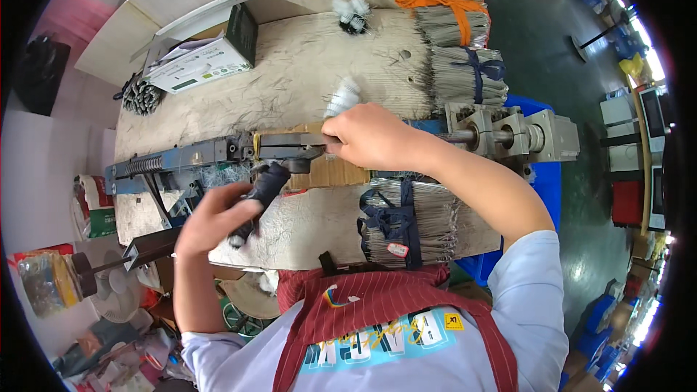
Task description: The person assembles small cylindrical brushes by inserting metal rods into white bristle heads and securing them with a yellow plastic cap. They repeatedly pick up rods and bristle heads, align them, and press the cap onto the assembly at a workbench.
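My left hand [214,219] grips a black lever handle [263,187] that juts toward me from a long blue-grey bench machine [185,158]. My right hand [372,136] is closed on something small at the dark clamp block [290,147] in the machine's middle; what it pinches is hidden by the fingers. A white bristle brush [343,96] lies just behind that hand. A tied bundle of thin grey wires [408,221] rests on the worn wooden bench [305,72] under my right forearm.
Two more wire bundles, one with an orange tie [451,19] and one with a blue tie [468,72], lie at the back right. A grey motor unit [519,138] ends the machine. A white carton [203,58], a wire coil [141,96] and finished brushes [351,14] sit behind.
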A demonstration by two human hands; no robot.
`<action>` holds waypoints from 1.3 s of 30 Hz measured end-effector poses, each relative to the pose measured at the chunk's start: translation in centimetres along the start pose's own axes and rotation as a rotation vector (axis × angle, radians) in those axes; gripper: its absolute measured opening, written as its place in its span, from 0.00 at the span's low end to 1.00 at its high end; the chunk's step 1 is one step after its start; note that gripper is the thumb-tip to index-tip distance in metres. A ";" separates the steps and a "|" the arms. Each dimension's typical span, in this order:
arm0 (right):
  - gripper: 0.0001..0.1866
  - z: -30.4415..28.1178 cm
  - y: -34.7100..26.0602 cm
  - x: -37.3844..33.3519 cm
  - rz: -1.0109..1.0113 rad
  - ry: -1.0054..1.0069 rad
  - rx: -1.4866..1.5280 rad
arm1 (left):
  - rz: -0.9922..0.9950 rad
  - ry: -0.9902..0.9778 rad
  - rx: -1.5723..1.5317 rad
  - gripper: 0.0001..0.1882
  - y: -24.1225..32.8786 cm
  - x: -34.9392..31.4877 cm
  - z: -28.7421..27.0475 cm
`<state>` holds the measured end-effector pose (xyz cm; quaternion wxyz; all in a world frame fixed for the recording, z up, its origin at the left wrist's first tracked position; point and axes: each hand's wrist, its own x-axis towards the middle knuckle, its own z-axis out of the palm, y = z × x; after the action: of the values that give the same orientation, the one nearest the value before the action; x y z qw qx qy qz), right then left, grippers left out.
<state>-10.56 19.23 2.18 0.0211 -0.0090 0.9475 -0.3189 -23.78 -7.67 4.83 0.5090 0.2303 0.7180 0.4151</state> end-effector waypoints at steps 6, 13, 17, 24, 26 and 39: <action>0.07 0.3 -0.3 -0.3 -0.010 0.027 -0.047 | -0.032 -0.166 -0.423 0.24 0.7 0.7 10.7; 0.12 3.8 -3.6 -5.7 -0.096 -0.037 -0.274 | 0.290 0.482 0.188 0.13 -8.0 5.1 17.7; 0.15 7.6 -2.1 -5.0 -0.070 -0.060 -0.106 | 0.341 0.518 0.312 0.22 -10.5 5.9 15.9; 0.09 6.9 1.7 -6.5 0.018 0.384 -0.395 | 0.293 0.482 -0.194 0.13 -11.8 0.2 11.0; 0.11 6.0 2.6 -6.9 0.275 0.257 -0.376 | 0.062 0.771 -0.364 0.11 -13.0 -1.5 8.7; 0.12 5.5 1.7 -9.9 0.281 0.257 0.316 | 0.276 0.995 -0.341 0.14 -17.3 1.0 4.8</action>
<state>-0.46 17.55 -2.83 -0.0542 0.1667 0.8727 -0.4556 -18.11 -14.67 -10.71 0.0784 0.0125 0.7579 0.6475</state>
